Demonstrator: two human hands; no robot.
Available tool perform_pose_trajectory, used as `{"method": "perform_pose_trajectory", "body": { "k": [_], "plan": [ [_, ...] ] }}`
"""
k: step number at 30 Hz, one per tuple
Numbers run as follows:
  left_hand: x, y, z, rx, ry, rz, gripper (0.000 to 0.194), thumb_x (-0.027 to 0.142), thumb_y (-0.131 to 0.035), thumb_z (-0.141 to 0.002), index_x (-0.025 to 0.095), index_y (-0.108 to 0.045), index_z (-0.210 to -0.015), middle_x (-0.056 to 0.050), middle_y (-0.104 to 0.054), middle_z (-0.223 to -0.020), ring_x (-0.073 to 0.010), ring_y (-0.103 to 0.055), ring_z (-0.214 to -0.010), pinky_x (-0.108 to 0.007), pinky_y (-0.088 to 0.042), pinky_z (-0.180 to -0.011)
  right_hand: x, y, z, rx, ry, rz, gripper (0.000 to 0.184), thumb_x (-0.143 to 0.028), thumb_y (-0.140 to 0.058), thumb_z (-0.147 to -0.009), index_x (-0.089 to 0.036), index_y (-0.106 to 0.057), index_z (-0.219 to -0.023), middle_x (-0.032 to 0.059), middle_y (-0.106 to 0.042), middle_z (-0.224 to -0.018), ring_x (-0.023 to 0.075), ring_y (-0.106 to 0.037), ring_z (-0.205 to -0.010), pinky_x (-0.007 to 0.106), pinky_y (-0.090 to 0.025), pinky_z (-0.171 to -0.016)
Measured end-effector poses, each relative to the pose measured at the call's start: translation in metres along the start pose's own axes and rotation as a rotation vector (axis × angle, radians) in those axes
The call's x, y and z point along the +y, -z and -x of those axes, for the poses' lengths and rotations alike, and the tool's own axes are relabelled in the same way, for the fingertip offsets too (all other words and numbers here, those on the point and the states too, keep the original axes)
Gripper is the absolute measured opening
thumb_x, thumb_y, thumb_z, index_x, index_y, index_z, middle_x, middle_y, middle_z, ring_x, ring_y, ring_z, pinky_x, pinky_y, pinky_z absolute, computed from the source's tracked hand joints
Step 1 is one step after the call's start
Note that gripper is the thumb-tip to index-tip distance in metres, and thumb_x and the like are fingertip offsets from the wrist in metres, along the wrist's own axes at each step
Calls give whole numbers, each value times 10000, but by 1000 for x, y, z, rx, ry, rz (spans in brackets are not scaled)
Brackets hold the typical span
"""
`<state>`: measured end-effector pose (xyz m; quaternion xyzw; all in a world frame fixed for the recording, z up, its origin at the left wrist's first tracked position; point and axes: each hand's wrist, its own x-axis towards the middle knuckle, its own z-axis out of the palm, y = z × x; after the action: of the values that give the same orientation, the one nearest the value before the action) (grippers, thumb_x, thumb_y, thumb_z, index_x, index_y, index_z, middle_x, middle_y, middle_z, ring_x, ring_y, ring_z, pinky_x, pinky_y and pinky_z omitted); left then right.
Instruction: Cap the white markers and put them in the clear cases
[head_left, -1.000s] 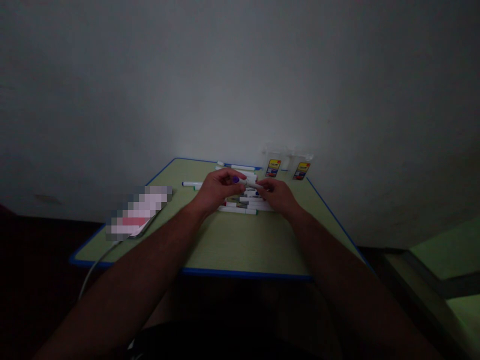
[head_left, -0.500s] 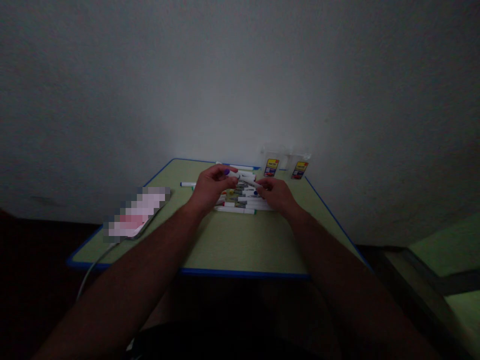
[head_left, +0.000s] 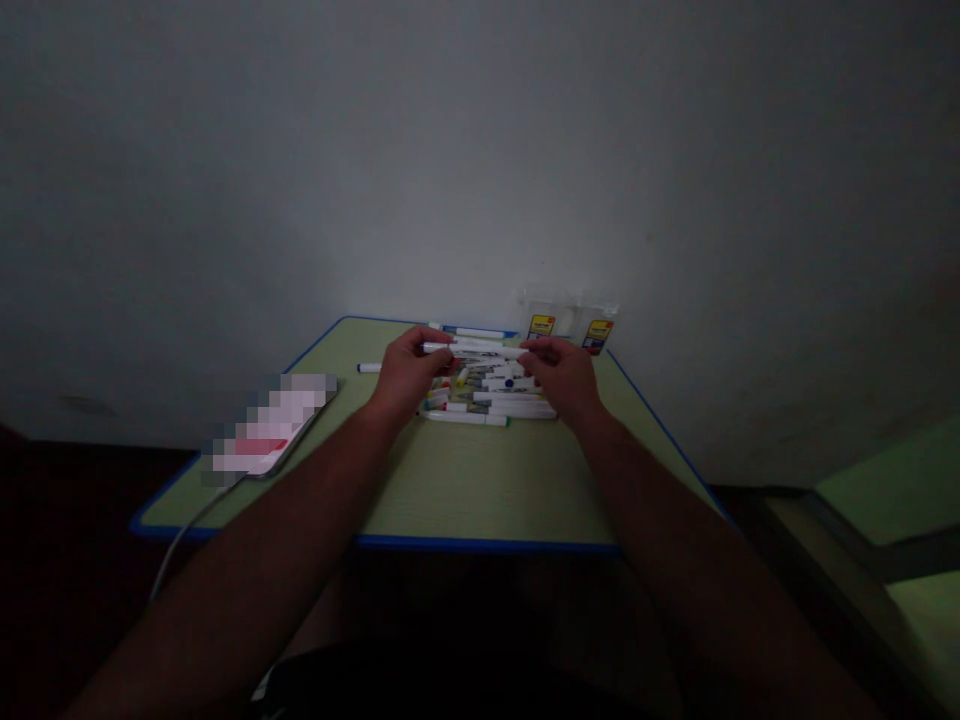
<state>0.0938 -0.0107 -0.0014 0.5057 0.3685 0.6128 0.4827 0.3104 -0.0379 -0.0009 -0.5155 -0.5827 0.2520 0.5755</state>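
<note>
A white marker (head_left: 487, 351) lies level between my two hands, raised over a pile of other markers. My left hand (head_left: 409, 375) is closed on its left end, thumb below and fingers above. The right end is pinched in the fingertips of my right hand (head_left: 564, 378). Beneath them, several white markers with coloured ends are heaped on the table; one white marker (head_left: 465, 418) with a green end lies along the pile's near edge. A blue-ended marker (head_left: 367, 368) pokes out left of my left hand. My fingers hide part of the pile.
The pale green table (head_left: 472, 490) has a blue rim and stands against a grey wall (head_left: 450, 180). Two clear plastic cases (head_left: 600, 320) with yellow labels stand at the back right. A phone-like slab (head_left: 277, 425), blurred out, lies at left with a white cable (head_left: 176, 545).
My hands have drawn slightly apart. The marker pieces that were tilted between them now form one straight, level marker. The purple end by my left fingers no longer shows.
</note>
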Motion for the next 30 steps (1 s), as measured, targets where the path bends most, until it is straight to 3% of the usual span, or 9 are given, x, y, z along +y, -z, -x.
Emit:
{"method": "perform_pose_trajectory", "body": {
  "k": [7, 14, 22, 26, 30],
  "plan": [
    [-1, 5, 3, -106, -84, -228, 310, 205, -878, -614, 167, -789, -908, -42, -742, -734, -148, -656, -597, -258, -532, -577, 1, 2, 0, -31, 79, 7, 192, -295, -738, -732, -176, -733, -883, 26, -715, -722, 143, -638, -627, 294, -525, -610],
    [1, 4, 3, -62, -87, -277, 171, 199, -813, -657, 152, -756, -811, -5, -655, -542, -124, -576, -485, -237, -452, -497, 2, 0, 2, -71, 126, 13, 188, -304, -753, -729, -175, -735, -864, 12, -700, -675, 135, -627, -589, 285, -514, -584],
    [1, 4, 4, -48, -108, -312, 173, 237, -785, -667, 161, -719, -808, 17, -632, -538, -112, -548, -466, -221, -414, -462, 1, -2, 3, -81, 122, -57, 182, -314, -758, -721, -177, -732, -837, 0, -685, -628, 124, -611, -530, 270, -515, -530],
    [-2, 2, 6, -48, -100, -274, 228, 267, -804, -660, 165, -696, -833, 16, -646, -582, -114, -561, -480, -223, -432, -466, 0, -3, 3, -57, 133, -76, 156, -290, -747, -727, -179, -716, -832, -14, -671, -608, 115, -600, -517, 254, -504, -513],
    [-1, -2, 6, -33, -105, -97, 404, 251, -831, -614, 190, -616, -950, 38, -664, -641, -131, -617, -531, -248, -509, -533, 2, -3, -1, -26, 109, -104, 150, -272, -723, -748, -179, -697, -863, -27, -663, -606, 109, -596, -512, 239, -497, -502]
  ]
}}
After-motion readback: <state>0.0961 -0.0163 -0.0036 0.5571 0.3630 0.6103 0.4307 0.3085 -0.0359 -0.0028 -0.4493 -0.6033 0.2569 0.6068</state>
